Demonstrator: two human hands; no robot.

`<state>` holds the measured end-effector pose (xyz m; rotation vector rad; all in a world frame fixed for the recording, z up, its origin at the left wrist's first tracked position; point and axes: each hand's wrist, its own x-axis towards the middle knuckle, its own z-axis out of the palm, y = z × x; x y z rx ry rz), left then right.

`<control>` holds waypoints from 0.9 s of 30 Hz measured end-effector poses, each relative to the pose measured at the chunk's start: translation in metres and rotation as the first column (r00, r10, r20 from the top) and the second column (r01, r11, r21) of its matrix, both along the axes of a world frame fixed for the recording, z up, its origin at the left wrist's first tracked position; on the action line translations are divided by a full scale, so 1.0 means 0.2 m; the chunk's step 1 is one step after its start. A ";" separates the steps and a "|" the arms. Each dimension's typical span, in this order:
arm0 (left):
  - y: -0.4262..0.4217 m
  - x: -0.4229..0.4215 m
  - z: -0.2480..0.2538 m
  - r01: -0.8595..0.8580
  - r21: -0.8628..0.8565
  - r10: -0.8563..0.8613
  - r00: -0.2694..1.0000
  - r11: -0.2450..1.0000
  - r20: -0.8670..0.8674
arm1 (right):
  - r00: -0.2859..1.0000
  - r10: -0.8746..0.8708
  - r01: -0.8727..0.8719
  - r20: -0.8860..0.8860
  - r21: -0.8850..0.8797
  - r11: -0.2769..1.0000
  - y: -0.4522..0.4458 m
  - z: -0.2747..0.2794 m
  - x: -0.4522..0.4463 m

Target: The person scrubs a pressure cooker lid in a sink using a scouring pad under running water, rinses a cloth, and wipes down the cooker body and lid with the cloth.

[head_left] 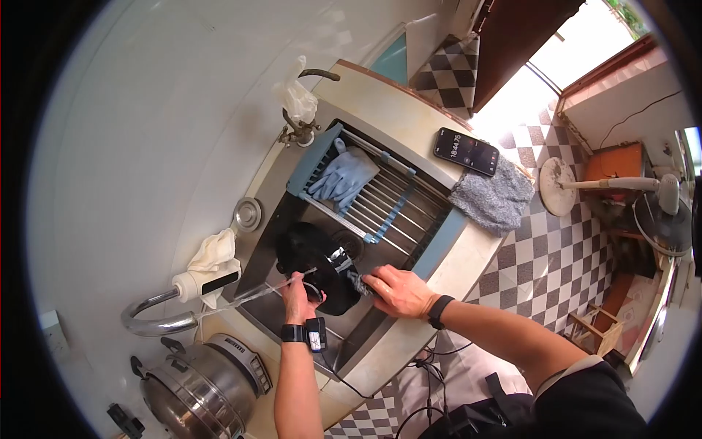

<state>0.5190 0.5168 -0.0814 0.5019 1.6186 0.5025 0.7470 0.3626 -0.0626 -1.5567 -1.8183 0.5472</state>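
A black round pan (311, 256) is tilted on its side in the steel sink (289, 340). My left hand (298, 298) is closed on the near side of the pan; its exact hold is partly hidden. A stream of water from the curved tap (157, 322) runs down to the pan beside this hand. My right hand (401, 291) is closed on a small grey scrubber (358, 282), pressed against the pan's right side. Just beyond the pan, pale blue rubber gloves (342, 174) lie on the drying rack (398, 212) across the sink.
A phone (466, 151) rests by a grey towel (491, 196) on the counter's right edge. A steel pot (201, 395) stands lower left. White cloth (213, 256) hangs on the tap, and a second old tap (298, 133) rises behind. A fan (662, 194) stands on the checked floor.
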 end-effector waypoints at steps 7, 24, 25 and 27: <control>-0.19 -0.22 -0.25 0.309 0.037 -0.277 0.894 0.950 -0.352 | 0.928 -0.366 0.332 -0.069 -0.292 0.897 0.41 -0.05 -0.22; -0.22 0.00 -0.17 0.662 0.053 -0.454 0.567 0.747 -0.687 | 0.974 -0.145 0.204 0.171 -0.411 0.889 0.54 -0.30 -0.31; -0.23 -0.03 -0.18 0.682 0.051 -0.498 0.580 0.729 -0.645 | 0.990 -0.037 0.088 0.138 -0.391 0.916 0.53 -0.35 -0.32; -0.24 -0.13 -0.20 0.742 0.088 -0.544 0.561 0.665 -0.624 | 0.978 0.172 -0.115 0.117 -0.383 0.916 0.47 -0.35 -0.32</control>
